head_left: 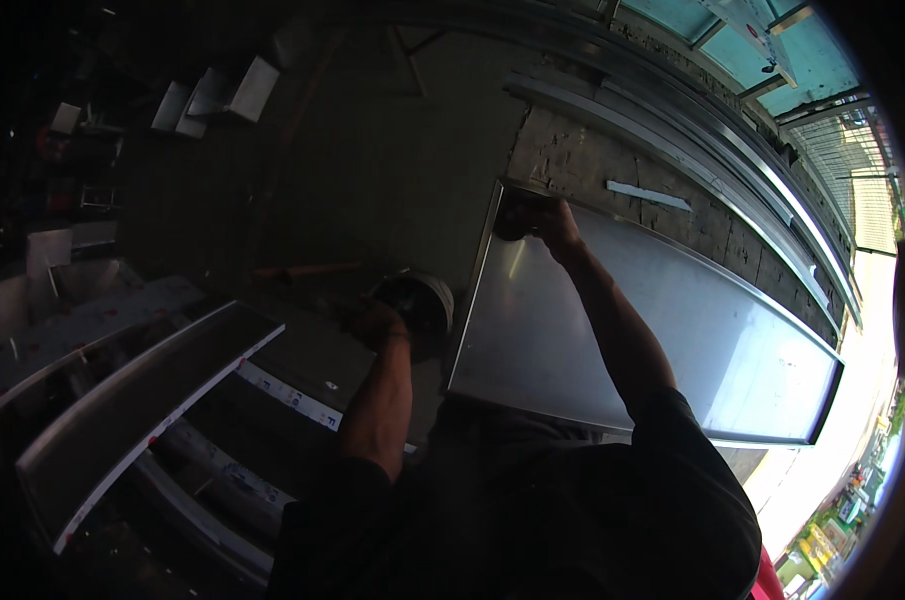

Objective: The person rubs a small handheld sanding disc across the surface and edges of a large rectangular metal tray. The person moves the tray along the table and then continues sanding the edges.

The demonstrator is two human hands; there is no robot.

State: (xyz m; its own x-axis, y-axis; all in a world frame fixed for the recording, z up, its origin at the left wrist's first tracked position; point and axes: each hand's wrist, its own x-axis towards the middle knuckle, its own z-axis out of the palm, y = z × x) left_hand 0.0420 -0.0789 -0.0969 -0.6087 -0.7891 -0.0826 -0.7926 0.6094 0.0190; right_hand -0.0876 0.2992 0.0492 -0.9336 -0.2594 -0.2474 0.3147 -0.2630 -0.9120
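Observation:
A long, shallow stainless-steel tray [593, 300] with raised edges lies in front of me and to the right. Over its far left corner, my right hand [555, 222] is closed on a dark rounded object [514, 214]; shadow hides its kind. To the left of the tray is a dark round container with a pale rim [428, 300], like a bucket or bowl. My left hand [377, 326] reaches to its near left side. Its fingers are lost in the dark, so I cannot see whether they hold anything.
A long metal panel [153, 400] lies at the left over several rails with printed film [288, 395]. Beyond the tray are a worn board [563, 150], a loose pale strip [649, 195] and long metal profiles [693, 160]. Bent metal pieces [251, 88] stand far left.

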